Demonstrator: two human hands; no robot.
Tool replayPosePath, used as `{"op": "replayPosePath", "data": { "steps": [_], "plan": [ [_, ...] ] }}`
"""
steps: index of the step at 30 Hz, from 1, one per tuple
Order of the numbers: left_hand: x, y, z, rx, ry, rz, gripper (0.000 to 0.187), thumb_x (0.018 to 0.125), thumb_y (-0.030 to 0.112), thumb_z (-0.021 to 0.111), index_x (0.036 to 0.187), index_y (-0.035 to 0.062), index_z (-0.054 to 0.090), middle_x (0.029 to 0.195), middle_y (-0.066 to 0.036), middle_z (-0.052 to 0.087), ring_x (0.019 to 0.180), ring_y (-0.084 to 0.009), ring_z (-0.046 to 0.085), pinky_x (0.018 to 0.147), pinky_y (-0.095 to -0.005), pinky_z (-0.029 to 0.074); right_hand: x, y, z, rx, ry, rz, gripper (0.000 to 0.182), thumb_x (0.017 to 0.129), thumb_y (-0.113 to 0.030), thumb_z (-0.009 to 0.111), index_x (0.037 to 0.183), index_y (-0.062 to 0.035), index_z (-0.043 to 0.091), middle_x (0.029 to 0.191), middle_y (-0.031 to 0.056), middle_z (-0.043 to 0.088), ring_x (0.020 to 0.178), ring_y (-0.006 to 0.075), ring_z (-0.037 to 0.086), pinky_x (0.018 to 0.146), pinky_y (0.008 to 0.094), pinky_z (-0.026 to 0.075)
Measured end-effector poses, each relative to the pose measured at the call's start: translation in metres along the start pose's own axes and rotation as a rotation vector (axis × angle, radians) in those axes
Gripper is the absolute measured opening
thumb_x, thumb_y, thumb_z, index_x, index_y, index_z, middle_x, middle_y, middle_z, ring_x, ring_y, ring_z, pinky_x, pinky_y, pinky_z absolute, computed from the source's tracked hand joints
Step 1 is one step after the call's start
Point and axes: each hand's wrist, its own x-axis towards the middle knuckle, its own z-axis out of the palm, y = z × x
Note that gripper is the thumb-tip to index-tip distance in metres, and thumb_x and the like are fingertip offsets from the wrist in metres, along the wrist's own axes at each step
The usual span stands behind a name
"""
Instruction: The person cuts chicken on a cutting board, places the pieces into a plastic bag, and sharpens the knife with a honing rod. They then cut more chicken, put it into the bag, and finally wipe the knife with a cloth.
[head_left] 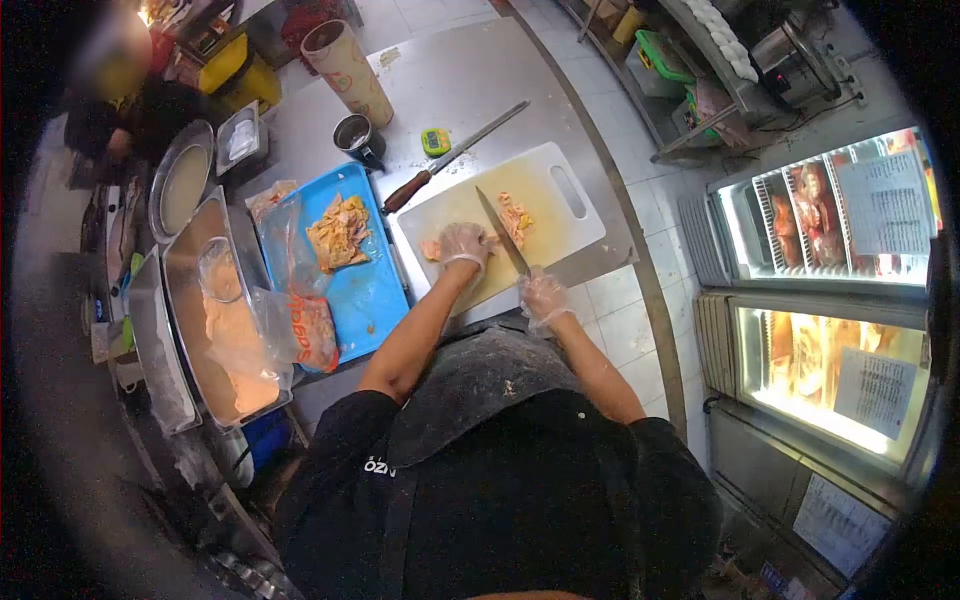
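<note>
A white cutting board lies in front of me on the steel table. My right hand, in a clear plastic glove, is closed around the handle of a kitchen knife. The blade points away from me across the board. On its left side, my gloved left hand presses curled fingers onto a piece of raw meat, mostly covered by the hand. A small heap of cut meat rests right of the blade. More raw meat sits on a blue tray to the left.
Behind the board are a sharpening steel, a green timer, a metal cup and a tall patterned container. Steel pans and a plastic bag stand left. Lit display fridges are at right. Another person stands far left.
</note>
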Motion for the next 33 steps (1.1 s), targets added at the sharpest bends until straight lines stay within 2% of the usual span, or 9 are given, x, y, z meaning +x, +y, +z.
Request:
{"op": "replayPosePath", "data": {
  "steps": [6,8,13,18,21,23,27,29,33],
  "plan": [
    [0.008,-0.017,0.001,-0.076,-0.067,-0.150,0.030,0.069,0.039,0.063,0.078,0.0115,0.067,0.080,-0.013,0.063,0.076,-0.0284,0.060,0.069,-0.0388,0.047,0.032,0.018,0.014,-0.176,0.063,-0.270,0.024,0.081,-0.023,0.045,0.087,-0.0017,0.055,0.075,0.0229,0.058,0.072,0.0402,0.058,0.064,0.0478,0.047],
    [0.011,-0.023,0.012,-0.375,0.058,-0.310,0.027,0.069,0.036,0.062,0.079,0.0121,0.067,0.082,-0.011,0.064,0.076,-0.0277,0.060,0.070,-0.0390,0.047,0.030,-0.005,0.000,-0.071,0.080,-0.173,0.022,0.080,-0.020,0.045,0.085,-0.0013,0.056,0.075,0.0223,0.058,0.072,0.0378,0.059,0.063,0.0459,0.048],
    [0.011,-0.012,0.002,-0.204,-0.009,-0.252,0.024,0.071,0.034,0.061,0.079,0.0121,0.066,0.082,-0.012,0.063,0.078,-0.0270,0.060,0.071,-0.0393,0.047,0.059,0.003,0.049,-0.128,0.069,-0.092,0.019,0.078,-0.015,0.044,0.084,-0.0003,0.056,0.076,0.0219,0.058,0.070,0.0325,0.061,0.063,0.0431,0.049],
    [0.016,-0.012,0.010,-0.002,0.114,-0.205,0.021,0.074,0.032,0.058,0.078,0.0128,0.066,0.079,-0.012,0.063,0.079,-0.0264,0.060,0.072,-0.0395,0.046,0.007,0.001,0.019,0.002,0.069,-0.009,0.021,0.079,-0.014,0.043,0.091,0.0021,0.050,0.076,0.0237,0.058,0.070,0.0361,0.059,0.063,0.0458,0.047],
    [0.012,-0.011,-0.001,-0.062,-0.003,-0.249,0.018,0.075,0.029,0.058,0.079,0.0127,0.066,0.080,-0.012,0.063,0.079,-0.0268,0.060,0.072,-0.0392,0.046,-0.026,0.021,0.019,-0.084,0.112,-0.157,0.019,0.079,-0.015,0.046,0.088,0.0014,0.050,0.076,0.0221,0.059,0.073,0.0385,0.059,0.064,0.0473,0.047],
    [0.010,-0.012,-0.001,-0.124,0.062,-0.245,0.019,0.072,0.029,0.061,0.078,0.0124,0.066,0.080,-0.013,0.063,0.077,-0.0276,0.061,0.070,-0.0386,0.047,-0.033,0.021,0.010,-0.065,-0.056,0.121,0.016,0.076,-0.015,0.050,0.082,-0.0003,0.053,0.076,0.0212,0.059,0.069,0.0377,0.058,0.062,0.0466,0.047],
    [0.012,-0.027,0.008,-0.281,-0.004,-0.271,0.018,0.068,0.029,0.064,0.076,0.0128,0.067,0.076,-0.013,0.063,0.074,-0.0280,0.061,0.068,-0.0382,0.048,0.001,0.013,0.015,-0.110,0.009,-0.109,0.013,0.076,-0.014,0.049,0.077,-0.0024,0.055,0.076,0.0203,0.059,0.071,0.0369,0.059,0.063,0.0447,0.048],
    [0.002,-0.023,-0.002,-0.316,0.048,-0.202,0.020,0.068,0.032,0.065,0.074,0.0131,0.068,0.072,-0.014,0.063,0.072,-0.0281,0.061,0.067,-0.0382,0.048,0.029,-0.003,0.020,-0.146,-0.013,-0.285,0.018,0.077,-0.011,0.045,0.086,0.0026,0.052,0.065,0.0220,0.056,0.062,0.0392,0.057,0.057,0.0479,0.047],
    [0.011,-0.014,0.001,-0.183,0.035,-0.234,0.022,0.069,0.034,0.064,0.075,0.0139,0.067,0.074,-0.012,0.063,0.072,-0.0268,0.061,0.067,-0.0379,0.048,0.028,-0.025,0.014,-0.047,0.064,-0.083,0.016,0.077,-0.010,0.045,0.080,0.0028,0.053,0.067,0.0219,0.057,0.066,0.0393,0.058,0.058,0.0476,0.046]
  ]
}}
